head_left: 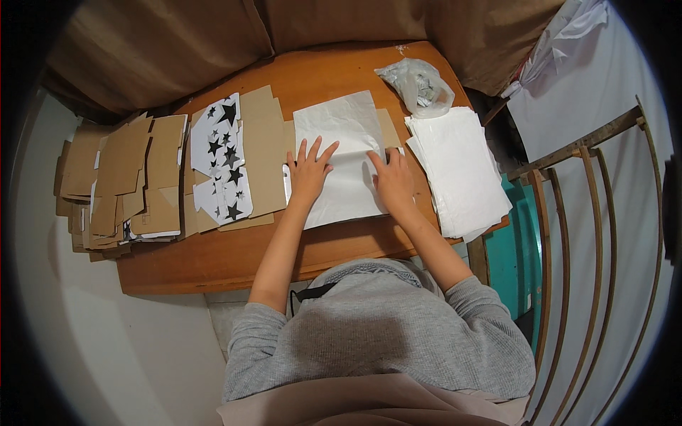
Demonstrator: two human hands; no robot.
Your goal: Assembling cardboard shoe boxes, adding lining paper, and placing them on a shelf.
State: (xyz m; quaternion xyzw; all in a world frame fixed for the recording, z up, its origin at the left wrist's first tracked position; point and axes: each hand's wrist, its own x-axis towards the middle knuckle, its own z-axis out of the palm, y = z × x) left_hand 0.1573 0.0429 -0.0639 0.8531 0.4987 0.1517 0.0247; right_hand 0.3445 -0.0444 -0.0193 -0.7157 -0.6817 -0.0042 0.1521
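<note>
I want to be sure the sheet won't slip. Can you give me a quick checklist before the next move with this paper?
1. Left hand flat on white sheet: ok.
2. Right hand on the sheet's right edge: ok.
3. Sheet fully on wooden table: ok.
4. Sheet lying over brown cardboard: ok.
5. White paper stack apart from the sheet: ok.
6. Crease under the fingers: cannot tell.
</note>
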